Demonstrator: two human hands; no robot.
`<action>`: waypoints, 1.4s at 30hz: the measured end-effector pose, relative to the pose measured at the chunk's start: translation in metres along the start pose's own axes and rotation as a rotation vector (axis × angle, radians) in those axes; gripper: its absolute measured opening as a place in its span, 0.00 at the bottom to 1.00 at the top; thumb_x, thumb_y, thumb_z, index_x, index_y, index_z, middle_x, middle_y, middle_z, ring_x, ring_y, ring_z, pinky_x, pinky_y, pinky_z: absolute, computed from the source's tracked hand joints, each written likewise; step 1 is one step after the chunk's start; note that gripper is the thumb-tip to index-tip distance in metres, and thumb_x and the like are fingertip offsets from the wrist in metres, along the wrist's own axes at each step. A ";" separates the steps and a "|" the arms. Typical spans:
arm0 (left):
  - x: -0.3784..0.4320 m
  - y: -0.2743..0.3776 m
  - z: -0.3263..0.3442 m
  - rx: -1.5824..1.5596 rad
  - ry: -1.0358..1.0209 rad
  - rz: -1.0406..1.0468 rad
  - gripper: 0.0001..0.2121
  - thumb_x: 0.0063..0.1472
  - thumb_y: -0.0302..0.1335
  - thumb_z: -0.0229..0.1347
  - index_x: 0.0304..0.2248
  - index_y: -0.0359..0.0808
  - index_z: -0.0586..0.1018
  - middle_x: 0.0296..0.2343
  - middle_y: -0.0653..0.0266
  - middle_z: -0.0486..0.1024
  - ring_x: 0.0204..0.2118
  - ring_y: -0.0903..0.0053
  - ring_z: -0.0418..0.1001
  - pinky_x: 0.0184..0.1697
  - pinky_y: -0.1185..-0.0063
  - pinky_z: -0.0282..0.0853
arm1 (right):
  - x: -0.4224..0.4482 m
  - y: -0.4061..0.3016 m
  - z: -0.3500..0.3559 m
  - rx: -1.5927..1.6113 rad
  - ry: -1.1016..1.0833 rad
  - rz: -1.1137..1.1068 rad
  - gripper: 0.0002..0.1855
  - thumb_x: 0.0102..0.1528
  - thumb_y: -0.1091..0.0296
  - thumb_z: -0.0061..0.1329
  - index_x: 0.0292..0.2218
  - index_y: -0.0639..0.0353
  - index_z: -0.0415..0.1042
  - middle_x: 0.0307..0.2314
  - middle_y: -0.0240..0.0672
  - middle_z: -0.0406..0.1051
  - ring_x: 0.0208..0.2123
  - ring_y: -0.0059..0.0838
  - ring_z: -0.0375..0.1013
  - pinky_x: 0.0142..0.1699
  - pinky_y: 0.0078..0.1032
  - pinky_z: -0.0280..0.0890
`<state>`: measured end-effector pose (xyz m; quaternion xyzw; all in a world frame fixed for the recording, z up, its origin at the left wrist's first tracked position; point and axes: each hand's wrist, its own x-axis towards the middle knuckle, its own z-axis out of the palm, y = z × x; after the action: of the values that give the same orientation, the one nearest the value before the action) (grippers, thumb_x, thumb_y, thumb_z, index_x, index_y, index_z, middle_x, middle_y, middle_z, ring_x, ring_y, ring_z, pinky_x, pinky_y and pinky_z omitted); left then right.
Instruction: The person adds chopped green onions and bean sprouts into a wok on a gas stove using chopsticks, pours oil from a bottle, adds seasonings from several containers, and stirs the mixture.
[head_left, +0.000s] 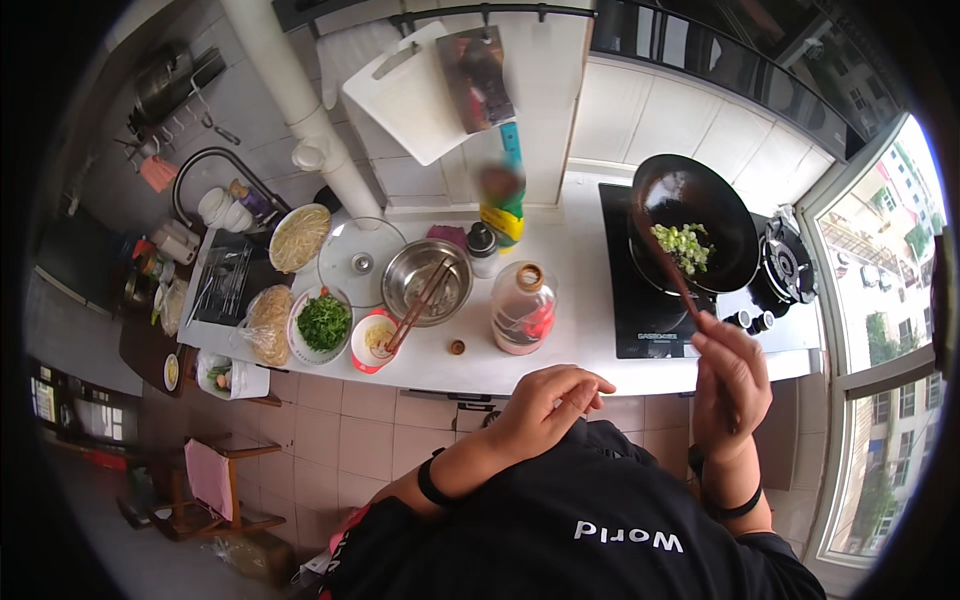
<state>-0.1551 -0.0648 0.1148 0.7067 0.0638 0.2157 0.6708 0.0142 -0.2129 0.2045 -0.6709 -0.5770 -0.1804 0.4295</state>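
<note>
My right hand (731, 382) grips the handle of a dark brown spatula (673, 277), whose far end reaches into a black wok (709, 195). Chopped green and white scallions (686, 246) lie in the wok, which stands on a black glass gas stove (645, 330). My left hand (553, 409) is held before my body at the counter's front edge, fingers loosely curled, with nothing seen in it. Beyond it stands a large clear plastic bottle (523, 307) with an uncovered brown mouth; a small brown cap (457, 346) lies to its left.
Left along the white counter (574, 240) are a steel bowl (427, 283) with chopsticks, a red-rimmed bowl (375, 342) of chopped garlic, a bowl of greens (324, 322), a glass lid (362, 262), bean sprouts (300, 238) and bagged noodles (270, 315). A second burner (787, 260) is right of the wok.
</note>
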 end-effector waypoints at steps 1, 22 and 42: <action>-0.001 0.008 -0.007 -0.063 -0.045 -0.026 0.19 0.73 0.36 0.43 0.44 0.28 0.78 0.33 0.62 0.78 0.34 0.81 0.76 0.40 0.83 0.71 | 0.000 -0.014 0.008 0.075 -0.044 -0.031 0.14 0.48 0.87 0.53 0.38 0.68 0.78 0.39 0.50 0.74 0.41 0.44 0.77 0.46 0.30 0.72; -0.103 -0.091 -0.231 -0.352 1.138 -0.328 0.14 0.71 0.40 0.47 0.32 0.38 0.69 0.19 0.79 0.56 0.19 0.90 0.51 0.21 0.86 0.47 | -0.082 0.015 0.179 0.274 -0.306 0.734 0.33 0.47 0.72 0.65 0.51 0.62 0.62 0.45 0.40 0.67 0.46 0.34 0.71 0.47 0.30 0.69; -0.061 -0.174 -0.500 -0.516 1.483 -0.682 0.19 0.69 0.34 0.49 0.55 0.36 0.69 0.53 0.49 0.72 0.11 0.89 0.48 0.14 0.86 0.47 | -0.068 0.046 0.210 0.682 -0.369 0.904 0.17 0.55 0.68 0.61 0.42 0.65 0.70 0.35 0.33 0.75 0.39 0.21 0.72 0.48 0.23 0.66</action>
<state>-0.3711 0.3884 -0.0646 0.1501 0.6443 0.4163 0.6237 -0.0143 -0.0886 0.0182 -0.6944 -0.3247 0.3353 0.5477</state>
